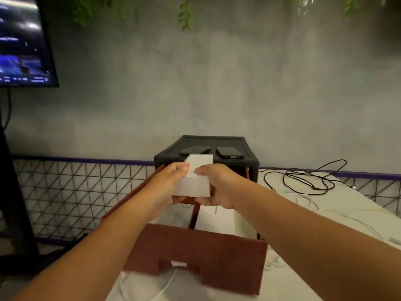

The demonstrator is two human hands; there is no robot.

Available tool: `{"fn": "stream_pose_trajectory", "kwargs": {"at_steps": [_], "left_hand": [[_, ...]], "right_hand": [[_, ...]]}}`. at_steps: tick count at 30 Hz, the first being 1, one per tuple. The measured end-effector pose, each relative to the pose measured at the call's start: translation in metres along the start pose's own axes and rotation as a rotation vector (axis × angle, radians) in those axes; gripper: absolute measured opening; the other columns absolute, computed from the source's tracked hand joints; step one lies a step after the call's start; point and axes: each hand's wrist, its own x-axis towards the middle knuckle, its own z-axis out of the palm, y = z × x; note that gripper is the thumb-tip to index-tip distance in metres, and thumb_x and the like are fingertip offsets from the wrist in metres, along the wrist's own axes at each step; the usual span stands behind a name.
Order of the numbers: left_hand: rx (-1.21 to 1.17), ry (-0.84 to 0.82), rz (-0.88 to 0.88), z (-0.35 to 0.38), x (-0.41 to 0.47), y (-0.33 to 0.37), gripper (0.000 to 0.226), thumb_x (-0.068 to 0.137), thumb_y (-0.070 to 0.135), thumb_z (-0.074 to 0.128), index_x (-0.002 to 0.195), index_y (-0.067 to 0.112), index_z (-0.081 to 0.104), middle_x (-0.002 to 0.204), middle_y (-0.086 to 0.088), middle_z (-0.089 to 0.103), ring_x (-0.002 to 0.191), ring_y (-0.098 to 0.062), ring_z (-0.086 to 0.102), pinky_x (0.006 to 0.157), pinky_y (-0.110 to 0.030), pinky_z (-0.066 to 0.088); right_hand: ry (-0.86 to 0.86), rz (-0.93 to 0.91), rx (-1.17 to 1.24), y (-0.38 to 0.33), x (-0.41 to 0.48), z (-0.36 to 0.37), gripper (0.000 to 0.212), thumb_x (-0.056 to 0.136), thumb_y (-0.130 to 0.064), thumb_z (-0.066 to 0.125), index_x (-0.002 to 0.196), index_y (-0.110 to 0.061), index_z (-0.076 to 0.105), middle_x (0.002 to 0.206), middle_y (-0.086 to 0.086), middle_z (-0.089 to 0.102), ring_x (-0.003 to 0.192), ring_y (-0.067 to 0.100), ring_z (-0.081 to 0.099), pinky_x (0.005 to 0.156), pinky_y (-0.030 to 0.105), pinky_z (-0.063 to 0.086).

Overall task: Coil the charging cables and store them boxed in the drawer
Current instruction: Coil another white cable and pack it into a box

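My left hand (171, 181) and right hand (217, 187) grip white rectangular box (193, 185) from 2 sides, fingers curled round it, above open red-brown wooden drawer (195, 253). Keep box level, lower straight, release once seated.

A cabinet (238, 163) stands at the rear of the surface (338, 216), against the wall, with one phone (195, 150) left of another phone (230, 152) on its top. Its drawer (195, 253) is pulled out toward the viewer. Above the drawer, before the cabinet, a box (193, 183) is held between the left hand (169, 185) and right hand (219, 187). A loose cable (303, 180) lies on the surface right of the cabinet.
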Motion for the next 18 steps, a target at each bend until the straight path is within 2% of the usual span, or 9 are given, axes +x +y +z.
{"fn": "stream_pose_trajectory", "kwargs": {"at_steps": [2, 3, 4, 6, 9, 10, 13, 16, 18], "left_hand": [[0.008, -0.002, -0.050, -0.018, 0.017, -0.010, 0.016, 0.097, 0.033, 0.044, 0.106, 0.031, 0.057, 0.114, -0.003, 0.053, 0.100, -0.019, 0.054, 0.081, -0.032, 0.052], [0.047, -0.004, -0.065, -0.026, 0.026, -0.014, 0.015, 0.098, 0.032, 0.043, 0.103, 0.030, 0.057, 0.116, -0.003, 0.053, 0.103, -0.020, 0.054, 0.085, -0.034, 0.051], [0.126, -0.007, -0.070, -0.034, 0.036, -0.020, 0.016, 0.098, 0.030, 0.043, 0.106, 0.028, 0.057, 0.120, -0.004, 0.051, 0.109, -0.022, 0.052, 0.091, -0.037, 0.050], [0.321, -0.009, -0.063, -0.047, 0.057, -0.032, 0.029, 0.098, 0.026, 0.043, 0.126, 0.026, 0.051, 0.132, -0.002, 0.046, 0.119, -0.023, 0.047, 0.099, -0.042, 0.046], [0.618, -0.011, -0.059, -0.059, 0.079, -0.043, 0.045, 0.096, 0.012, 0.044, 0.138, 0.027, 0.042, 0.123, 0.001, 0.048, 0.105, -0.015, 0.050, 0.087, -0.030, 0.050], [0.667, -0.020, -0.058, -0.061, 0.084, -0.045, 0.048, 0.095, 0.008, 0.044, 0.139, 0.027, 0.041, 0.126, 0.000, 0.048, 0.106, -0.015, 0.050, 0.089, -0.030, 0.049], [0.749, -0.047, -0.080, -0.068, 0.098, -0.050, 0.046, 0.095, 0.008, 0.042, 0.139, 0.023, 0.043, 0.137, -0.002, 0.046, 0.118, -0.018, 0.046, 0.101, -0.033, 0.041], [0.754, -0.051, -0.022, -0.076, 0.106, -0.051, 0.038, 0.097, 0.010, 0.042, 0.132, 0.020, 0.051, 0.135, -0.002, 0.052, 0.123, -0.016, 0.048, 0.103, -0.028, 0.037], [0.728, -0.010, 0.054, -0.082, 0.108, -0.050, 0.035, 0.097, 0.009, 0.042, 0.128, 0.020, 0.055, 0.132, 0.000, 0.055, 0.122, -0.013, 0.049, 0.099, -0.023, 0.035]], "right_hand": [[0.018, 0.077, -0.036, -0.002, 0.024, 0.011, 0.033, 0.090, -0.029, 0.057, 0.117, -0.013, 0.047, 0.112, 0.014, 0.055, 0.091, 0.026, 0.058, 0.050, 0.025, 0.052], [0.036, 0.109, -0.032, -0.003, 0.035, 0.015, 0.037, 0.089, -0.028, 0.058, 0.119, -0.012, 0.044, 0.110, 0.015, 0.053, 0.090, 0.028, 0.058, 0.051, 0.025, 0.054], [0.051, 0.136, -0.019, -0.005, 0.046, 0.019, 0.038, 0.089, -0.026, 0.059, 0.120, -0.011, 0.042, 0.106, 0.016, 0.051, 0.089, 0.030, 0.058, 0.056, 0.026, 0.056], [0.064, 0.179, -0.001, -0.006, 0.067, 0.025, 0.032, 0.091, -0.021, 0.056, 0.115, -0.009, 0.039, 0.096, 0.017, 0.047, 0.087, 0.032, 0.056, 0.069, 0.029, 0.058], [0.063, 0.217, -0.036, -0.007, 0.096, 0.031, 0.021, 0.095, -0.018, 0.049, 0.110, -0.007, 0.040, 0.090, 0.016, 0.046, 0.082, 0.033, 0.054, 0.077, 0.031, 0.057], [0.073, 0.224, -0.053, -0.007, 0.104, 0.032, 0.022, 0.095, -0.017, 0.049, 0.113, -0.006, 0.041, 0.091, 0.016, 0.045, 0.081, 0.033, 0.053, 0.075, 0.032, 0.058], [0.118, 0.250, -0.101, -0.002, 0.131, 0.039, 0.037, 0.092, -0.013, 0.053, 0.126, -0.006, 0.039, 0.096, 0.016, 0.043, 0.082, 0.036, 0.054, 0.068, 0.034, 0.059], [0.116, 0.277, -0.187, 0.006, 0.146, 0.046, 0.038, 0.092, -0.014, 0.051, 0.128, -0.005, 0.041, 0.107, 0.019, 0.049, 0.086, 0.036, 0.058, 0.059, 0.032, 0.059], [0.110, 0.260, -0.237, 0.010, 0.157, 0.047, 0.035, 0.093, -0.013, 0.048, 0.127, -0.006, 0.040, 0.109, 0.018, 0.049, 0.090, 0.036, 0.057, 0.067, 0.034, 0.060]]}}
